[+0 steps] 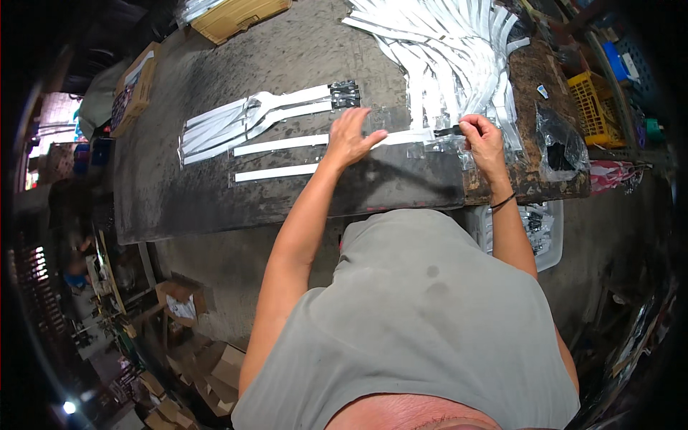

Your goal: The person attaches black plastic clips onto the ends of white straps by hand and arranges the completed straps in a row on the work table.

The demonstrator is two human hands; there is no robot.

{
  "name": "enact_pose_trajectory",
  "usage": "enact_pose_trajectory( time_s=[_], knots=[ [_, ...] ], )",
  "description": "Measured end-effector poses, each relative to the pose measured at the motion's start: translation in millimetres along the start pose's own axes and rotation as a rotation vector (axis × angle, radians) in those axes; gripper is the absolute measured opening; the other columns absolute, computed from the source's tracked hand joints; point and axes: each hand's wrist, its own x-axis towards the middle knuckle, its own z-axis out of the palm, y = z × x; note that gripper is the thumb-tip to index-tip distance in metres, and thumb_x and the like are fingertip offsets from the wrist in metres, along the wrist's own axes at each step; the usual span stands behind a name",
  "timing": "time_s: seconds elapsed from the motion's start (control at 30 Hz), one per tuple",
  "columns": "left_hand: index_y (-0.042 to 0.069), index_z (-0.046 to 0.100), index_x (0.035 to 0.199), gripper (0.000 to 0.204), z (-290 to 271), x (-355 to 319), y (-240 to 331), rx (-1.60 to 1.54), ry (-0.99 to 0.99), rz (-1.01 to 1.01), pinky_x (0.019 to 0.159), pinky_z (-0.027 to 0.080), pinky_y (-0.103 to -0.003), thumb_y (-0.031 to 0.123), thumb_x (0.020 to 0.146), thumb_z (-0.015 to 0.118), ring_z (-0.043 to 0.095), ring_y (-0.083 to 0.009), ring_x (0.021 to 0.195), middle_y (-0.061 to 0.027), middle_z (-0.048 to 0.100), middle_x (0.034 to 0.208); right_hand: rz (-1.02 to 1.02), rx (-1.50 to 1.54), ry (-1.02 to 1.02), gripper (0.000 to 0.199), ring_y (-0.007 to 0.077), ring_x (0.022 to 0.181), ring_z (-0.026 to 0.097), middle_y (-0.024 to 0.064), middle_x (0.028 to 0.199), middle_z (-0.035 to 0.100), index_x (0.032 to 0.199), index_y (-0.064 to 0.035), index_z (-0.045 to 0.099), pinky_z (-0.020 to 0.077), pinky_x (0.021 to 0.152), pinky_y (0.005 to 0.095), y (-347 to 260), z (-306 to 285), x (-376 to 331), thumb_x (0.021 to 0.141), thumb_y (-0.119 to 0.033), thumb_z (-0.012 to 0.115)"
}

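Note:
My right hand (484,143) pinches the black end (448,131) of a white strap (407,137) near the right part of the table. With fingers spread, my left hand (349,140) hovers over or rests lightly on the strips in front of me; contact is unclear. Two flat white strips (278,144) in clear plastic lie side by side to its left, partly hidden by the hand and forearm. Behind them sits a stack of sleeved white straps (247,118) with black ends (344,94) pointing right. A large fanned pile of white straps (451,43) spreads beyond my right hand.
A dark worn table (172,204) spans the front. At its right lies a clear plastic bag (562,152) with something black inside. Cardboard boxes (240,18) stand at the back left. A translucent bin (552,240) sits below the right edge; a yellow crate (596,107) stands beyond.

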Motion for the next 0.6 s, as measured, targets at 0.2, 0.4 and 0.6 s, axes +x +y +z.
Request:
enact_pose_trajectory(
  time_s=[0.2, 0.4, 0.6],
  knots=[
    [0.018, 0.024, 0.143, 0.096, 23.1, -65.8, -47.5, 0.382, -0.201, -0.245, 0.104, 0.007, -0.064, 0.072, 0.069, 0.053, 0.009, -0.0351, 0.138, -0.0099, 0.019, 0.150, 0.077, -0.074, 0.038, 0.012, 0.0051, 0.053, 0.050, -0.0015, 0.074, 0.057, 0.094, -0.0030, 0.060, 0.0434, 0.048, 0.0205, 50.4, -27.9, 12.2, 0.087, -0.013, 0.057],
    [0.019, 0.022, 0.143, 0.107, 30.1, -65.2, -38.5, 0.443, -0.160, -0.236, 0.104, 0.008, -0.064, 0.076, 0.060, 0.057, 0.010, -0.0361, 0.138, -0.0107, 0.020, 0.149, 0.135, -0.118, 0.054, 0.014, 0.0058, 0.054, 0.053, -0.0001, 0.077, 0.059, 0.098, -0.0035, 0.060, 0.0458, 0.049, 0.0215, 75.3, -40.9, 19.4, 0.088, -0.012, 0.055],
    [0.015, 0.038, 0.136, 0.094, 37.5, -33.0, 5.8, 0.233, -0.004, -0.076, 0.104, 0.013, -0.062, 0.069, 0.063, 0.062, 0.018, -0.0370, 0.135, -0.0156, 0.030, 0.142, 0.106, -0.143, 0.021, 0.014, 0.0055, 0.056, 0.053, -0.0005, 0.078, 0.059, 0.099, -0.0042, 0.060, 0.0463, 0.050, 0.0214, 61.2, -43.8, 17.6, 0.088, -0.012, 0.054]
  ],
)
